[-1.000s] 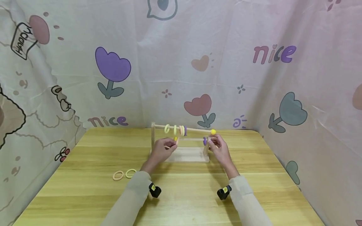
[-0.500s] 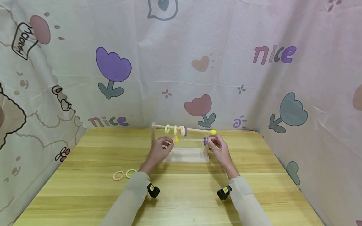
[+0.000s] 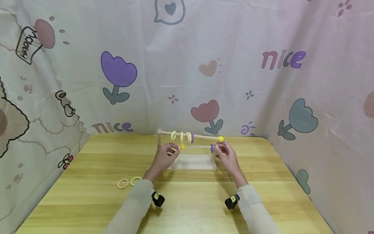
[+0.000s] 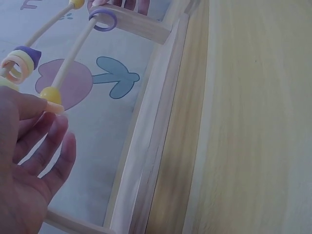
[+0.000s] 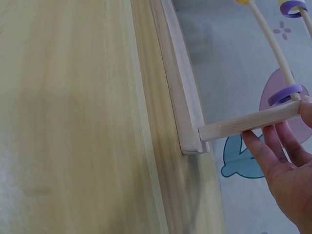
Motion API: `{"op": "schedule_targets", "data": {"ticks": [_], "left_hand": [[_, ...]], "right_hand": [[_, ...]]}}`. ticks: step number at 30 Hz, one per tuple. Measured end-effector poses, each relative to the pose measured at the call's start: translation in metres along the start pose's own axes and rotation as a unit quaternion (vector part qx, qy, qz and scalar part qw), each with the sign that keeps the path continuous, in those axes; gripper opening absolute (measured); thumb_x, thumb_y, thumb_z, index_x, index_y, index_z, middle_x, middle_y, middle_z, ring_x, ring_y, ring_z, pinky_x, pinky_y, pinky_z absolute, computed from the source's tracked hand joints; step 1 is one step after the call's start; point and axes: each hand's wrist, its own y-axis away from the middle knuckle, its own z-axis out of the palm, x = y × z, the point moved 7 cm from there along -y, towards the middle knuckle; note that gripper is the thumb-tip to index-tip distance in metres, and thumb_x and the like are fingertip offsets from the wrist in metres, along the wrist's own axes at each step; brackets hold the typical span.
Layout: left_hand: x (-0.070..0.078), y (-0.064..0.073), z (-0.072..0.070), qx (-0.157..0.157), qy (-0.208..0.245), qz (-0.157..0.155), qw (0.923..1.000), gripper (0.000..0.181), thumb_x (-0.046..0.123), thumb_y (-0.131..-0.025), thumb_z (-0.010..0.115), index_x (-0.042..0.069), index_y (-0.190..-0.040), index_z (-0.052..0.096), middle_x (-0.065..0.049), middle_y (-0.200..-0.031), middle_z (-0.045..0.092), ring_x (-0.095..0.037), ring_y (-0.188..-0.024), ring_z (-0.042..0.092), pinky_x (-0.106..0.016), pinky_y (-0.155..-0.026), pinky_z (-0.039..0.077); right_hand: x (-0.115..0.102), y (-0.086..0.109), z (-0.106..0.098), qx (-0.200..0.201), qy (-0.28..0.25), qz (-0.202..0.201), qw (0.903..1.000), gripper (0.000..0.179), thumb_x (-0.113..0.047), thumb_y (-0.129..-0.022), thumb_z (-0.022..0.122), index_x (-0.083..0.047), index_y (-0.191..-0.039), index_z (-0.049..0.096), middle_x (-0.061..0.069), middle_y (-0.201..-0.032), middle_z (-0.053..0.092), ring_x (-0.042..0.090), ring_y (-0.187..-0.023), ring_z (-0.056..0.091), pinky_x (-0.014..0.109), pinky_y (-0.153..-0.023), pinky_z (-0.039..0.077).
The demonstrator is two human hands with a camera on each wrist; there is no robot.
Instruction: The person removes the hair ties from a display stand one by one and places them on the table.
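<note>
My left hand (image 3: 165, 157) pinches a pale orange ring (image 4: 55, 107) between thumb and fingers. The ring is right against the yellow ball (image 4: 49, 94) at the free end of the front rod (image 4: 73, 52); whether it encircles the ball cannot be told. My right hand (image 3: 229, 157) grips the right upright (image 5: 251, 121) of the wooden stand, thumb at its top and fingers beneath. A purple ring (image 5: 285, 94) hangs on that rod, close to the upright. On the rear rod (image 3: 201, 136) hang yellow, orange and purple rings, and a yellow ball (image 3: 220, 139) caps its right end.
An orange ring (image 3: 122, 184) and a yellow ring (image 3: 135, 181) lie on the wooden table (image 3: 193, 208), left of my left forearm. The stand's base (image 3: 193, 162) rests near the table's back, before a printed curtain (image 3: 163, 65).
My left hand has shifted slightly left, taking the orange ring from the right of the front rod's ball to its left. My right hand keeps its grip on the upright.
</note>
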Motion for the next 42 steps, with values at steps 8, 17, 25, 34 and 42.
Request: {"op": "schedule_targets", "data": {"ticks": [8,17,25,34,42], "left_hand": [[0.002,-0.003,-0.002,0.003,-0.003,0.01,0.9999,0.006,0.014,-0.095,0.073,0.008,-0.098,0.074,-0.011,-0.099,0.076,-0.019,-0.08,0.071,-0.032,-0.069,0.061],[0.005,0.0,-0.004,0.032,-0.012,0.024,0.9991,0.004,0.008,-0.096,0.072,0.005,-0.098,0.074,-0.011,-0.096,0.075,-0.016,-0.076,0.07,-0.021,-0.068,0.056],[0.011,-0.001,-0.008,0.046,0.008,0.043,0.998,0.005,0.007,-0.094,0.073,0.003,-0.096,0.071,-0.014,-0.094,0.073,-0.012,-0.072,0.067,-0.02,-0.064,0.055],[0.012,0.006,-0.011,0.029,0.004,0.042,0.9987,0.004,0.009,-0.095,0.073,0.005,-0.097,0.072,-0.014,-0.094,0.074,-0.011,-0.071,0.067,-0.021,-0.064,0.056],[0.008,0.008,-0.017,0.013,-0.018,0.043,0.9988,0.005,0.009,-0.096,0.073,0.006,-0.099,0.074,-0.009,-0.096,0.074,-0.013,-0.072,0.066,-0.022,-0.066,0.056]], "right_hand": [[-0.004,0.0,0.0,0.001,0.002,-0.007,1.0,0.03,-0.011,-0.105,0.06,-0.002,-0.133,0.056,0.025,-0.125,0.064,0.021,-0.107,0.064,0.051,-0.093,0.059],[0.002,0.001,0.002,0.002,-0.002,-0.006,1.0,0.03,-0.011,-0.105,0.059,-0.001,-0.133,0.056,0.026,-0.126,0.063,0.014,-0.105,0.064,0.045,-0.091,0.061],[-0.002,0.002,0.001,0.003,-0.002,-0.016,0.9999,0.03,-0.012,-0.106,0.058,0.001,-0.132,0.056,0.027,-0.124,0.063,0.015,-0.103,0.064,0.038,-0.088,0.062],[-0.001,0.002,0.003,-0.006,0.005,-0.009,0.9999,0.03,-0.011,-0.105,0.059,0.0,-0.133,0.055,0.026,-0.125,0.063,0.014,-0.103,0.063,0.041,-0.089,0.061],[0.0,0.001,0.002,-0.003,0.01,0.001,0.9999,0.03,-0.01,-0.105,0.058,-0.003,-0.134,0.055,0.024,-0.126,0.063,0.023,-0.11,0.063,0.041,-0.091,0.061]]}}
